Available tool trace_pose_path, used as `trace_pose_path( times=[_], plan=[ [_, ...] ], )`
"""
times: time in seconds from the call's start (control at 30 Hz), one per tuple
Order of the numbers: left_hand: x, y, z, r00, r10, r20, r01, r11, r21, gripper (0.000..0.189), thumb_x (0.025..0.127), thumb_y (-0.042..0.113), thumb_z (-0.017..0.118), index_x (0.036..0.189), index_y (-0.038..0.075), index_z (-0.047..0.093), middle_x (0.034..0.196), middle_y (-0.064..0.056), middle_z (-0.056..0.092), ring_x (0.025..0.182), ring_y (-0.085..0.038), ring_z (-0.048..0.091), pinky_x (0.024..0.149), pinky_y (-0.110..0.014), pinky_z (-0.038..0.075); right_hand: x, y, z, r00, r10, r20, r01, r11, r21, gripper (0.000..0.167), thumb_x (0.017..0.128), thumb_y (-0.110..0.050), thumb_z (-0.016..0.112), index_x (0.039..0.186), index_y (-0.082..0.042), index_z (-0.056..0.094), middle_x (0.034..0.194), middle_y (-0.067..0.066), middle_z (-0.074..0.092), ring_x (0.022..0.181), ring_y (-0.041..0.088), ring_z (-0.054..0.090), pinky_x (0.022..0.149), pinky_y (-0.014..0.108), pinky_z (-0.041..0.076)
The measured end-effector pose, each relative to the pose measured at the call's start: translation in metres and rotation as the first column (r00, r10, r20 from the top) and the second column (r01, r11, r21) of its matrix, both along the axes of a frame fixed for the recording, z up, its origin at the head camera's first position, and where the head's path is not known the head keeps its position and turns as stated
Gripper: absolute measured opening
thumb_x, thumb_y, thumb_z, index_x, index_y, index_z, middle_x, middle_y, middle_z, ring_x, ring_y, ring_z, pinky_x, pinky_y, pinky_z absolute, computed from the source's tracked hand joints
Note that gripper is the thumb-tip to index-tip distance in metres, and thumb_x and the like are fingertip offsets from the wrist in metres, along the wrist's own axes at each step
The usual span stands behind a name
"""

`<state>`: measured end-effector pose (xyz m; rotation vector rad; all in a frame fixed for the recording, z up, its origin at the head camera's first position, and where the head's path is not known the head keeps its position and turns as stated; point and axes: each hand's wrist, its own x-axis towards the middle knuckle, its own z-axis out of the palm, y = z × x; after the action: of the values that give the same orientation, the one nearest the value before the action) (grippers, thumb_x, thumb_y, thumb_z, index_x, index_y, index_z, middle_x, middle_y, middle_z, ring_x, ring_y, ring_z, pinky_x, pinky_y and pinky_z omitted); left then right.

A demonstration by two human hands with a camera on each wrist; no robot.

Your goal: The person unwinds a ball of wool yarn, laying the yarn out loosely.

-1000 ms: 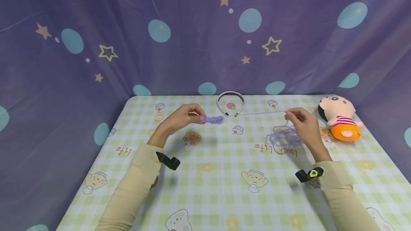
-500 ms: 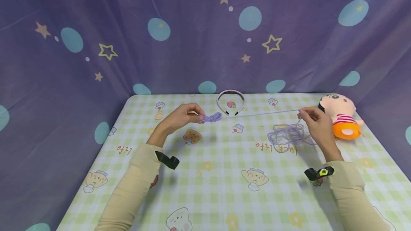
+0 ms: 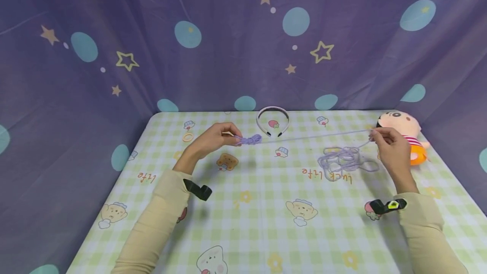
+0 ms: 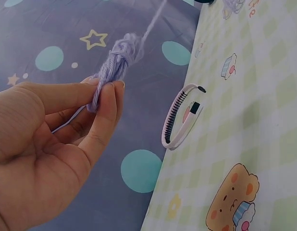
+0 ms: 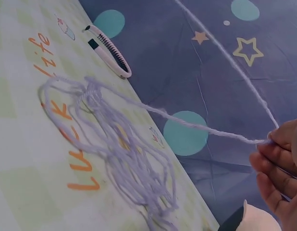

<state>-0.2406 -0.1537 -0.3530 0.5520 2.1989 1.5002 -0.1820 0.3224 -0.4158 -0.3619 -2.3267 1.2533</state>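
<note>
A small wound bundle of lilac yarn [image 4: 118, 60] is pinched at one end between the thumb and fingers of my left hand [image 3: 217, 139], held up over the table's left half. From the bundle a single strand [image 5: 225, 55] runs taut across to my right hand [image 3: 393, 149], which pinches it between thumb and fingertips. Below that pinch the strand bends back to a loose, looped heap of the same yarn [image 3: 340, 160] on the table, left of my right hand.
A white headband [image 3: 274, 108] lies at the table's back, behind the strand. Left of it is a small pale-yellow ring [image 3: 188, 137]. A plush doll [image 3: 397, 121] lies at the back right, partly behind my right hand. A patterned purple curtain [image 3: 228, 71] backs the checked tabletop [image 3: 262, 206].
My right hand has moved rightward in front of the plush doll, drawing out a longer strand. The left hand and bundle have barely moved; the heap shifted slightly.
</note>
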Motion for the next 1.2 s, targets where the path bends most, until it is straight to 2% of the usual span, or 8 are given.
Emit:
trace_pose_path(
  times=[0.2, 0.37, 0.5, 0.6, 0.8, 0.9, 1.0, 1.2],
  plan=[
    [-0.001, -0.001, 0.000, 1.000, 0.004, 0.002, -0.004, 1.000, 0.002, 0.010, 0.094, 0.008, 0.059, 0.101, 0.001, 0.061, 0.112, -0.013, 0.056, 0.098, -0.024, 0.065, 0.095, -0.041, 0.051, 0.001, 0.005, 0.001, 0.997, -0.071, 0.010, 0.071, 0.997, -0.027, 0.025, 0.094, -0.031, 0.060, 0.102, -0.009, 0.065, 0.067, -0.034, 0.053, 0.067, -0.010, 0.053, 0.058, 0.004, 0.040],
    [-0.001, -0.002, 0.000, 1.000, 0.005, 0.003, -0.005, 1.000, -0.006, 0.010, 0.094, 0.008, 0.059, 0.102, 0.002, 0.061, 0.111, -0.012, 0.056, 0.098, -0.024, 0.065, 0.092, -0.036, 0.053, 0.000, 0.005, 0.005, 0.989, -0.149, -0.013, 0.148, 0.987, -0.056, 0.008, 0.094, -0.030, 0.058, 0.091, -0.023, 0.062, 0.064, -0.035, 0.051, 0.065, -0.012, 0.051, 0.058, 0.004, 0.040],
    [0.000, -0.002, 0.001, 1.000, 0.004, 0.005, -0.004, 1.000, -0.002, 0.009, 0.094, 0.007, 0.059, 0.102, 0.002, 0.060, 0.110, -0.013, 0.057, 0.098, -0.024, 0.064, 0.094, -0.039, 0.052, 0.000, 0.006, 0.006, 0.978, -0.205, -0.025, 0.204, 0.977, -0.060, 0.006, 0.094, -0.031, 0.058, 0.088, -0.029, 0.059, 0.064, -0.037, 0.049, 0.065, -0.014, 0.050, 0.059, 0.004, 0.039],
    [0.000, -0.001, 0.001, 1.000, 0.005, 0.010, -0.005, 1.000, 0.005, 0.009, 0.094, 0.007, 0.059, 0.101, 0.001, 0.060, 0.110, -0.013, 0.057, 0.097, -0.024, 0.064, 0.097, -0.044, 0.050, 0.000, 0.008, 0.005, 0.973, -0.226, -0.035, 0.224, 0.972, -0.066, 0.006, 0.094, -0.029, 0.057, 0.090, -0.027, 0.061, 0.067, -0.034, 0.049, 0.065, -0.013, 0.050, 0.059, 0.005, 0.039],
    [0.000, -0.004, 0.001, 1.000, 0.003, 0.004, -0.003, 1.000, -0.003, 0.011, 0.094, 0.009, 0.060, 0.102, 0.002, 0.061, 0.111, -0.013, 0.057, 0.099, -0.024, 0.064, 0.099, -0.048, 0.048, 0.000, 0.015, 0.006, 0.962, -0.269, 0.038, 0.271, 0.961, -0.062, 0.008, 0.096, -0.031, 0.053, 0.094, -0.025, 0.059, 0.069, -0.030, 0.048, 0.067, -0.011, 0.048, 0.061, 0.007, 0.038],
    [-0.001, -0.005, 0.000, 1.000, 0.003, 0.002, -0.003, 1.000, 0.002, 0.011, 0.094, 0.009, 0.060, 0.102, 0.001, 0.060, 0.111, -0.013, 0.056, 0.098, -0.024, 0.064, 0.100, -0.050, 0.046, 0.001, 0.017, 0.006, 0.956, -0.286, 0.062, 0.289, 0.955, -0.062, 0.010, 0.096, -0.031, 0.053, 0.096, -0.023, 0.059, 0.071, -0.029, 0.047, 0.069, -0.012, 0.047, 0.062, 0.008, 0.038],
    [-0.001, -0.005, 0.000, 1.000, 0.007, -0.005, -0.007, 1.000, -0.004, 0.011, 0.094, 0.009, 0.060, 0.102, 0.001, 0.061, 0.111, -0.012, 0.057, 0.097, -0.023, 0.065, 0.098, -0.047, 0.048, 0.002, 0.018, 0.007, 0.955, -0.286, 0.074, 0.290, 0.955, -0.060, 0.010, 0.096, -0.031, 0.053, 0.097, -0.022, 0.059, 0.071, -0.028, 0.047, 0.069, -0.012, 0.046, 0.062, 0.007, 0.038],
    [-0.001, -0.005, 0.002, 1.000, 0.001, -0.003, -0.001, 1.000, 0.001, 0.011, 0.094, 0.009, 0.060, 0.102, 0.001, 0.061, 0.111, -0.013, 0.056, 0.098, -0.024, 0.064, 0.099, -0.047, 0.048, 0.004, 0.016, 0.002, 0.975, -0.210, 0.073, 0.213, 0.976, -0.048, 0.007, 0.094, -0.030, 0.057, 0.091, -0.025, 0.060, 0.066, -0.032, 0.049, 0.064, -0.014, 0.049, 0.059, 0.005, 0.038]
  ],
)
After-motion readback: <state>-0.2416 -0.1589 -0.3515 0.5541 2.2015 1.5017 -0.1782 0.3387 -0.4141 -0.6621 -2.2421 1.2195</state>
